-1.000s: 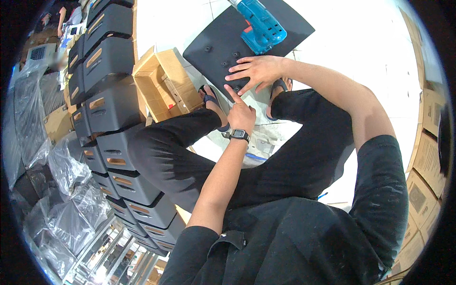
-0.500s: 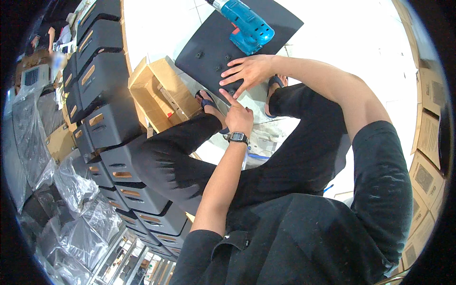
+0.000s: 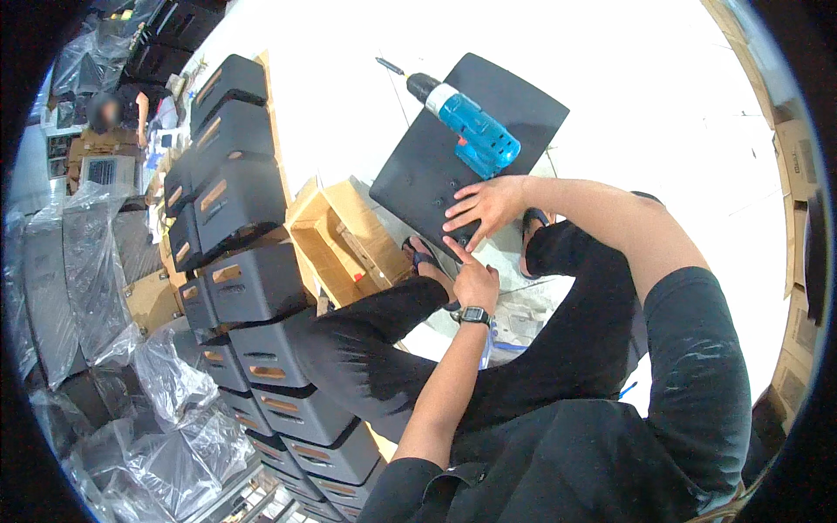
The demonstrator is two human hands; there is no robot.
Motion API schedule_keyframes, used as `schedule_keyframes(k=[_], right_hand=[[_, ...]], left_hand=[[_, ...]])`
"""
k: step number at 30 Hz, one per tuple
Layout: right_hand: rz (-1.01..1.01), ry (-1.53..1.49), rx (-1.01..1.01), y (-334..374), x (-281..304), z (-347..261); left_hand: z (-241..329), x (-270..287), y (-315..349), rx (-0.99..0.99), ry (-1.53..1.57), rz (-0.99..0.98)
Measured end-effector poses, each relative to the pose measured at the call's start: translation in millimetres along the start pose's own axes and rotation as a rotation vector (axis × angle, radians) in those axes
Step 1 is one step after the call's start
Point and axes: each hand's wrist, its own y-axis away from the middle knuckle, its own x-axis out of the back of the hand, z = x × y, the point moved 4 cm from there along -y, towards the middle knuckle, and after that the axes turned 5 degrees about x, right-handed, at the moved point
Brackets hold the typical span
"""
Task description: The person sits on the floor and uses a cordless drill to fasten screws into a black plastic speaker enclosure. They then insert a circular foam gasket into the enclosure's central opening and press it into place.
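Note:
A dark, smooth panel [image 3: 514,96] with small black raised fittings along its near part lies in front of me. My right hand [image 3: 493,207] rests flat near its lower right side, fingers spread and nothing in them. Close beside it, my left hand [image 3: 476,286], wearing a watch on the wrist, stretches its index finger to a fitting [image 3: 462,241] at the near edge; its other fingers are bent and I see nothing held. A blue cordless drill [image 3: 475,129] with a long bit lies on the panel just beyond my right hand, with neither hand on it.
An opened cardboard box [image 3: 340,235] stands left of the panel, by my foot. Stacked black cases with slots [image 3: 253,279] line my left. Beyond them are plastic-wrapped items [image 3: 166,366] and another person [image 3: 131,109]. Cartons [image 3: 795,174] stand along the right.
The view has shifted, so the panel, drill and hands sit lower and further right, and the drill's bit now shows. Both hands keep nearly the same pose at the panel.

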Motion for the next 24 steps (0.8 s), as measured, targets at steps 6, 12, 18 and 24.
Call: schedule_keyframes(k=[6, 12, 18, 24], right_hand=[[-0.062, 0.017, -0.051, -8, 14, -10], [0.026, -0.108, -0.278, -8, 60, -59], [-0.046, -0.301, -1.010, 92, 62, -40], [-0.213, -0.269, -1.676, 165, 69, 5]], left_hand=[[-15, -21, -9, -0.105, -0.024, 0.157], [-3, -3, 6, -0.106, 0.001, 0.133], [-32, 57, 6, -0.087, 0.009, 0.340], [-17, 103, -73, -0.436, 0.156, 0.469]])
